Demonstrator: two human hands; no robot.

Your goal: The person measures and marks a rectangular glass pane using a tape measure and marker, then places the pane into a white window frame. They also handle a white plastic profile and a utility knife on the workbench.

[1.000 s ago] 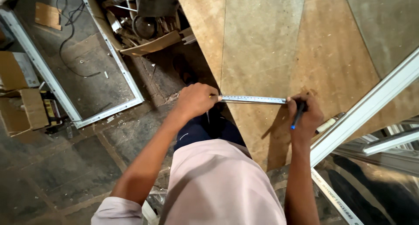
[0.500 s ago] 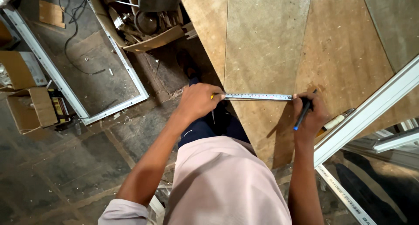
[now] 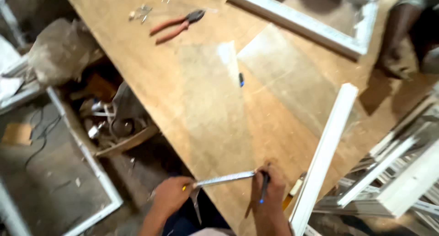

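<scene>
Wooden workbench [image 3: 151, 76] bearing glass sheet [image 3: 215, 108], red-handled pliers [image 3: 176, 24], white frame profile [image 3: 324, 149]; cluttered workshop floor [image 3: 55, 172] lying left. Left hand [image 3: 171, 195] closing on tape measure [image 3: 224, 178], pinning it at bench edge. Right hand [image 3: 270, 195] gripping pen [image 3: 264, 186], pressing tape's far end onto glass.
</scene>
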